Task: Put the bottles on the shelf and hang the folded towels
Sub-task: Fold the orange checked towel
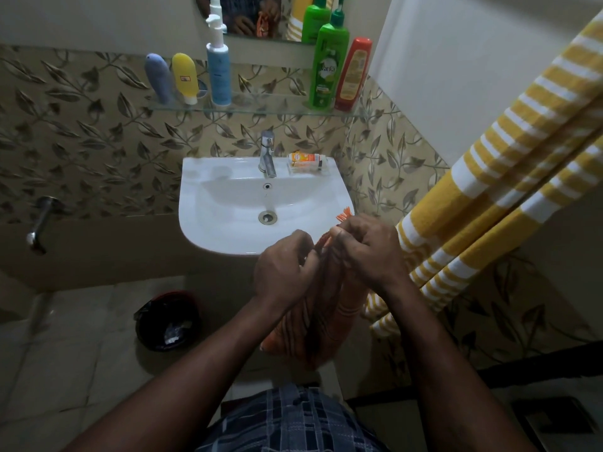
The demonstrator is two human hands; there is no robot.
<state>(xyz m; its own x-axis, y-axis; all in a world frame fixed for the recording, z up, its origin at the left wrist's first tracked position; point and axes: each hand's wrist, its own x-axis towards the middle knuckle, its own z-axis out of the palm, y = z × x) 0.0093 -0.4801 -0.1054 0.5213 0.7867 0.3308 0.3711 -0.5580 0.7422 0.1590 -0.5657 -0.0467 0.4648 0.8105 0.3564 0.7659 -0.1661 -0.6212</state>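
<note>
Both hands are clamped on an orange towel [310, 327]: the left hand [282, 267] and the right hand [368, 247] are close together, fingers curled round its upper end just in front of the sink [212, 223]. This towel is orange with thin pale stripes, bunched lengthwise and hanging down between the forearms, and a tuft of orange fringe [344, 214] sticks up past the right hand. To the right, a yellow-and-white striped towel [489, 177] hangs in long folds along the side wall. Above the sink a glass shelf [261, 109] carries five standing bottles: a grey-blue tube [158, 78], a yellow tube [185, 76] and a blue pump bottle [218, 71] at its left end, a green bottle [328, 68] and a red bottle [353, 73] side by side at its right. A small orange-and-white box [305, 158] lies on the sink's rim beside the tap [267, 154]. Leaf-patterned tiles [81, 125] cover the wall, and a black bin [168, 321] stands on the floor.
</note>
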